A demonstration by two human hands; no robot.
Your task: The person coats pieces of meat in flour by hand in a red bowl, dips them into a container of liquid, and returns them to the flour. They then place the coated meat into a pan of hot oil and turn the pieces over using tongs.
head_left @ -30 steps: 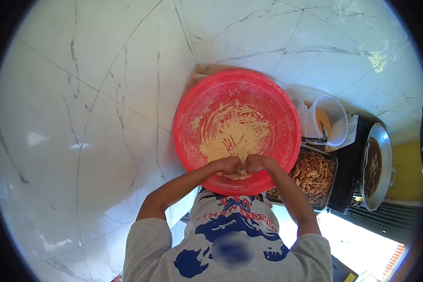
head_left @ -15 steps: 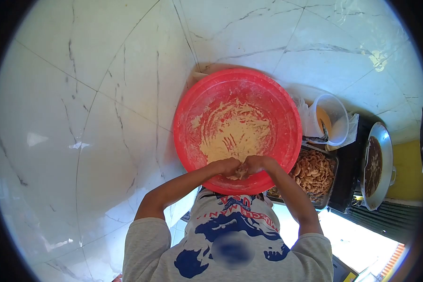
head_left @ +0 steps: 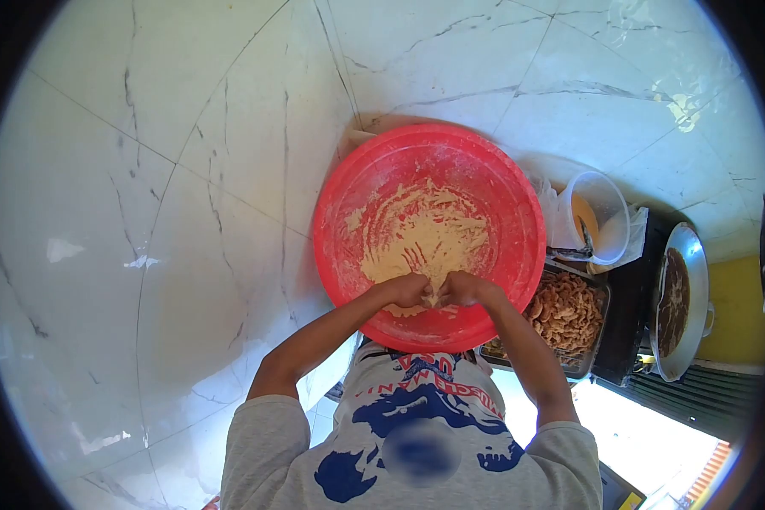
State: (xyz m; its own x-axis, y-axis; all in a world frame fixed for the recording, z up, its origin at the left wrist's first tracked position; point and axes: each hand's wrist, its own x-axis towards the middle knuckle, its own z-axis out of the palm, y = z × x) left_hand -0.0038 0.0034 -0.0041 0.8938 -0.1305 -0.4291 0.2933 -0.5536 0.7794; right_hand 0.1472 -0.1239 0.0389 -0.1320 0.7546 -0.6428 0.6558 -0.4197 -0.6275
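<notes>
A large red plastic basin [head_left: 518, 212] stands in front of my body, with pale flour [head_left: 442, 238] spread over its bottom. Over the near side of the flour, my left hand [head_left: 410, 290] and my right hand [head_left: 462, 289] meet with curled fingers. Between them is a small flour-coated piece [head_left: 434, 298], which both hands grip; its kind I cannot make out. Finger-like streaks mark the flour just beyond my hands.
Right of the basin sits a tray of brown fried pieces [head_left: 569, 310]. Behind it are a clear plastic tub [head_left: 612, 217] with orange-brown contents and tongs [head_left: 582, 246]. Farther right is a wide pan [head_left: 697, 289] of dark oil. Marbled tile walls [head_left: 229, 153] rise left and behind.
Both hands have lifted slightly and moved away from my body, toward the basin's middle. The flour-coated piece has moved with them, and more flour shows below my hands.
</notes>
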